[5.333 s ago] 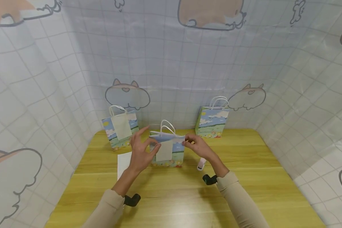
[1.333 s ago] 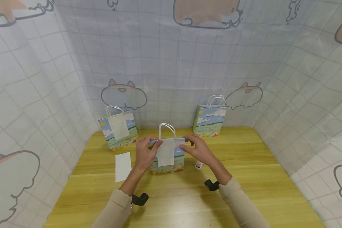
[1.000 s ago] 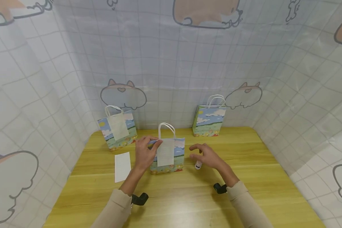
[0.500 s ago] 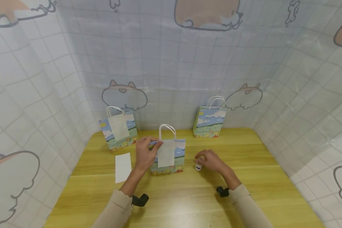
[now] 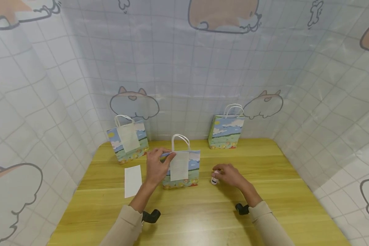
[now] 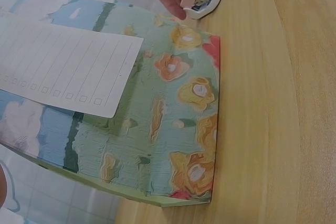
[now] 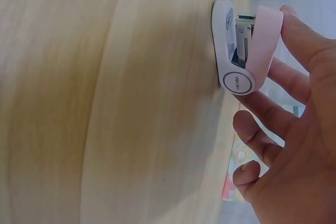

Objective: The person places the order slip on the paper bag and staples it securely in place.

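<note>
A paper gift bag [image 5: 193,171] printed with sky and flowers stands mid-table in the head view. A white card [image 5: 179,167] lies flat over its front, its top at the bag's upper edge. My left hand [image 5: 156,167] pinches that upper edge at the left, thumb in front at the card's top corner. Ruled lines and small boxes show on the card [image 6: 68,66] in the left wrist view. Right of the bag, my right hand [image 5: 230,175] holds a pink and white stapler [image 7: 265,40] low at the tabletop, thumb at one end of its pink top, fingers behind.
At the back left stands a matching bag [image 5: 142,135] with a white card [image 5: 128,136] on its front. Another bag [image 5: 227,133] without a card stands at the back right. A loose white card [image 5: 133,181] lies left of my left hand on the wooden table [image 5: 184,218].
My right hand has let go of the bag's upper right corner and moved right and down to the stapler. My left hand keeps its pinch on the bag's upper edge.
</note>
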